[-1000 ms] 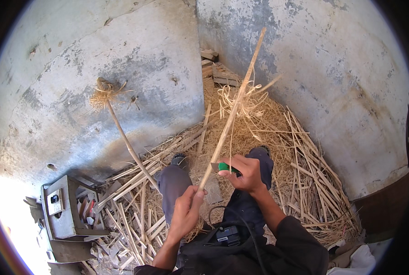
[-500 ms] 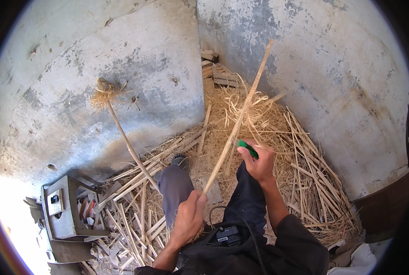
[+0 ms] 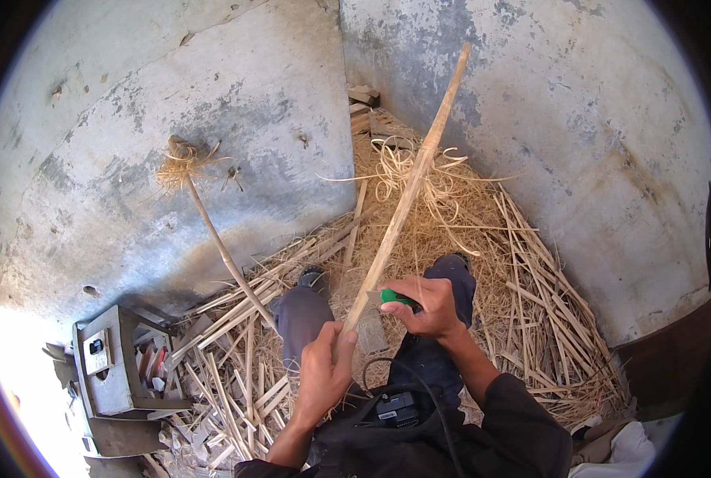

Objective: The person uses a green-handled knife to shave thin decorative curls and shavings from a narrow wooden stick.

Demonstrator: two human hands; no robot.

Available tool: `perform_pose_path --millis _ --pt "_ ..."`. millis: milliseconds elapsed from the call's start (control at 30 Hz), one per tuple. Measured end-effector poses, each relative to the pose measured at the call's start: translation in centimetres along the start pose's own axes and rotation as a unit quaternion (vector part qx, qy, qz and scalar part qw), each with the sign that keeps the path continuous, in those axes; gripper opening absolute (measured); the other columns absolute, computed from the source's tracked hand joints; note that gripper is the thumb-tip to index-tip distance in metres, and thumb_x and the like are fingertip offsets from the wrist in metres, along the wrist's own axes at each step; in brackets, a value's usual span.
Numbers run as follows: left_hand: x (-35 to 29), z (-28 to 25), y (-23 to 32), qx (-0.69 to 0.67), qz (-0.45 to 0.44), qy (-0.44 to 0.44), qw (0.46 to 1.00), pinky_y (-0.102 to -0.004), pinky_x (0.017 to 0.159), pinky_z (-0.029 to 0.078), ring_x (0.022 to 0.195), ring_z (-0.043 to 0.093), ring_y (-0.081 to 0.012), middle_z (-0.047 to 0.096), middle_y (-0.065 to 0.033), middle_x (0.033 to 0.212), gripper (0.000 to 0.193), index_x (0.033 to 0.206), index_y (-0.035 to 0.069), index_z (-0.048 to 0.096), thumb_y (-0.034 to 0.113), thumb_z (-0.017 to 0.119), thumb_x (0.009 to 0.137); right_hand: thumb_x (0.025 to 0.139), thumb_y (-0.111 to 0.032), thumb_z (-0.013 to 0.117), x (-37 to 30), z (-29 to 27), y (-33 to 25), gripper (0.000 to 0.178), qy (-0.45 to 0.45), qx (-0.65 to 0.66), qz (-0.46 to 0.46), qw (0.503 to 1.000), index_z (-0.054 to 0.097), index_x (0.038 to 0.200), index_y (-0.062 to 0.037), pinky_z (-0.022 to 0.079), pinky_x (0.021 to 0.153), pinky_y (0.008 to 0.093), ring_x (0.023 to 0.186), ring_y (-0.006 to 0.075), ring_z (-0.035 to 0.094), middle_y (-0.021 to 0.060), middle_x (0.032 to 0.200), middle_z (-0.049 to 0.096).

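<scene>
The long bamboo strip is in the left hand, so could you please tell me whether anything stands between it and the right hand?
Yes, the green-handled knife stands between the right hand and the bamboo strip: its blade appears to meet the strip's right side, just beyond the left hand. Nothing else clearly shows between them.

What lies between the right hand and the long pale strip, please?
In the head view, the green-handled knife lies between the right hand gripping it and the pale strip.
</scene>
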State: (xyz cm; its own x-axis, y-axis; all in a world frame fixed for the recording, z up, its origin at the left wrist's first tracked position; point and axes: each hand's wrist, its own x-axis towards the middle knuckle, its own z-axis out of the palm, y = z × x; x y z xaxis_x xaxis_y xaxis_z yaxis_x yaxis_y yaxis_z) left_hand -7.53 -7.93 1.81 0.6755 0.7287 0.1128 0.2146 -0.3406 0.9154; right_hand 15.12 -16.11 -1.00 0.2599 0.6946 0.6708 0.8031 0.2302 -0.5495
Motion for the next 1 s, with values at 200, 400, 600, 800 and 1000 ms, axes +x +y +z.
perform_pose_path --millis 200,400,600,800,1000 --pt "0.0 -0.2 0.8 0.027 0.011 0.012 1.0 -0.0394 0.058 0.048 0.059 0.063 -0.0287 0.065 -0.0178 0.072 0.015 0.108 -0.001 0.064 0.014 0.066 0.106 0.089 -0.039 0.086 0.2 -0.1 -0.4 0.034 -0.013 -0.009 -0.018 1.0 0.082 0.106 -0.0096 0.056 0.057 0.0341 0.066 0.0245 0.074 0.0066 0.084 0.077" --pt "-0.1 0.0 0.8 0.024 0.011 0.021 0.999 -0.0396 0.061 0.05 0.062 0.066 -0.0311 0.068 -0.0208 0.076 0.015 0.108 -0.002 0.064 0.013 0.067 0.106 0.088 -0.042 0.086 0.2 -0.1 -0.8 0.034 0.002 -0.053 -0.037 0.998 0.083 0.106 -0.0129 0.052 0.052 0.0335 0.06 0.0221 0.07 0.0039 0.077 0.073" --pt "-0.1 0.0 1.0 0.03 0.007 0.025 0.999 -0.0392 0.06 0.05 0.061 0.066 -0.0302 0.068 -0.0213 0.076 0.015 0.109 -0.002 0.065 0.013 0.066 0.106 0.09 -0.044 0.084 0.4 0.1 -1.1 0.033 0.023 -0.077 -0.044 0.996 0.083 0.105 -0.0142 0.051 0.052 0.0334 0.058 0.0216 0.069 0.0029 0.076 0.072" --pt "-0.2 0.0 1.1 0.038 -0.006 0.021 0.999 -0.0394 0.059 0.05 0.061 0.067 -0.0297 0.068 -0.0218 0.076 0.016 0.108 -0.002 0.064 0.014 0.066 0.106 0.09 -0.043 0.084 0.3 0.0 -0.8 0.033 0.035 -0.09 -0.034 0.995 0.083 0.104 -0.0134 0.052 0.053 0.0336 0.06 0.0219 0.07 0.0027 0.078 0.073" --pt "-0.2 0.1 0.5 0.037 0.003 0.028 0.999 -0.0398 0.058 0.049 0.059 0.065 -0.0304 0.065 -0.0214 0.073 0.016 0.107 -0.002 0.064 0.013 0.064 0.106 0.09 -0.042 0.084 0.8 0.2 -0.9 0.032 0.041 -0.091 -0.027 0.995 0.083 0.103 -0.0127 0.053 0.054 0.0338 0.06 0.0222 0.07 0.0034 0.081 0.075"
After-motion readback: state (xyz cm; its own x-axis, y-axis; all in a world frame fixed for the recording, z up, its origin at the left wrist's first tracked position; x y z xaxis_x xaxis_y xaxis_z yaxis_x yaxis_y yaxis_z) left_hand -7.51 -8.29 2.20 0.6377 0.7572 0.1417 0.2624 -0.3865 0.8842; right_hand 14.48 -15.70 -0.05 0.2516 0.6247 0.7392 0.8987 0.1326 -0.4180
